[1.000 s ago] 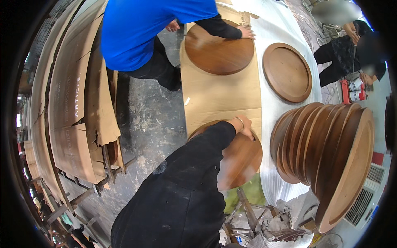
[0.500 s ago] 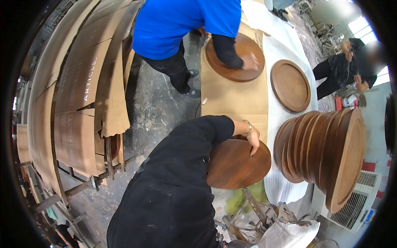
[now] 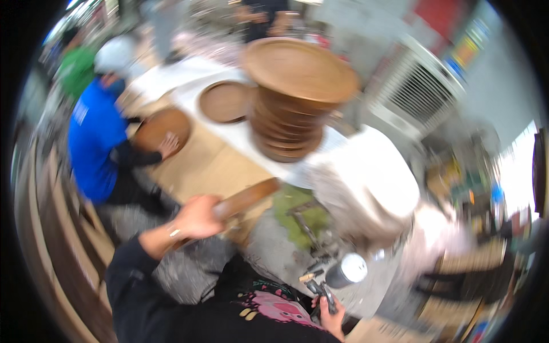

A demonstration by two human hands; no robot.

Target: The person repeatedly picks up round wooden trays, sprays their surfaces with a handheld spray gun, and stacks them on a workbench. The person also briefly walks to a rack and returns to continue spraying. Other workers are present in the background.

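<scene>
My left hand [image 3: 197, 220] is closed on the near edge of a round brown wooden board [image 3: 249, 199], which is tilted so that it shows nearly edge-on. At the lower right, my right hand [image 3: 333, 320] is wrapped round the dark handle of what looks like a spray gun [image 3: 322, 294]. Right beside the tool is a grey cup with a white top [image 3: 347, 270]; whether the two are joined I cannot tell. Beyond the board, a tall stack of round wooden trays [image 3: 300, 71] stands on the table. The picture is smeared by motion.
Brown cardboard [image 3: 209, 166] and a white sheet [image 3: 197, 74] cover the table. A single tray [image 3: 225, 102] lies left of the stack. At the left, a co-worker in blue [image 3: 94, 140] rests a hand on another round board [image 3: 163, 134]. A white-covered bulk [image 3: 372, 177] stands right, before an air cooler [image 3: 414, 86].
My view has swung to the right. The board has gone from lying flat under my left hand to being held up on edge. My right hand and the tool have come into view.
</scene>
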